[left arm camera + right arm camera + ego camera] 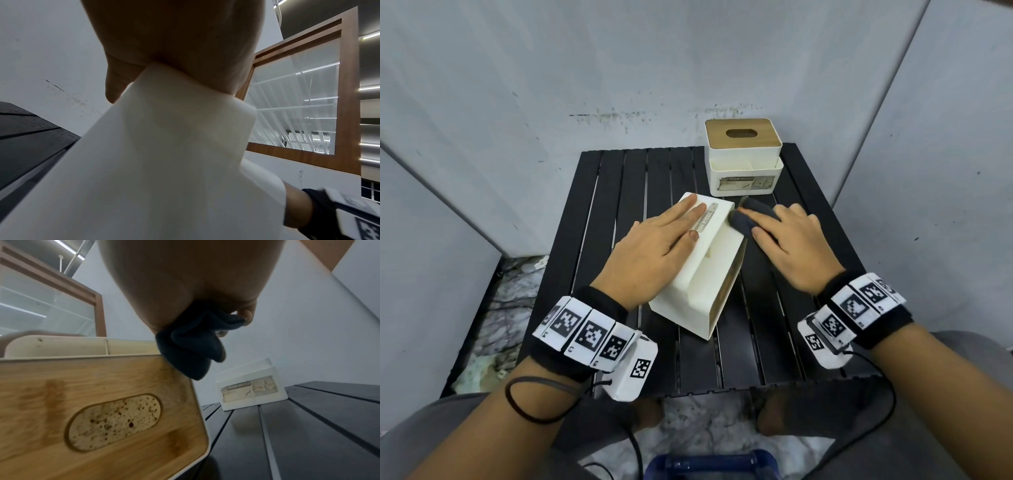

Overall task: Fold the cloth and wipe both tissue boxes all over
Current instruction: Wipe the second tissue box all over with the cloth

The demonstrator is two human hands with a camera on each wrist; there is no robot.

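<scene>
The cloth (751,215) is folded already. The right hand (787,245) grips it against the near box (709,260), lying on its side. The left hand (654,248) presses flat on top. The far box (743,156) looks unwiped yet.

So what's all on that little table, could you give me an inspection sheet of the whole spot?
Surface: black slatted table.
Job's things: near tissue box tipped on its side, wooden lid facing right; far tissue box upright at the back; dark cloth bunched against the near box.
Clutter: nothing seen.
Hands: left hand flat on the near box; right hand grips the cloth.
Cables: black cable from the right wrist band; another by the left wrist.
Surroundings: grey panels around the table.
</scene>
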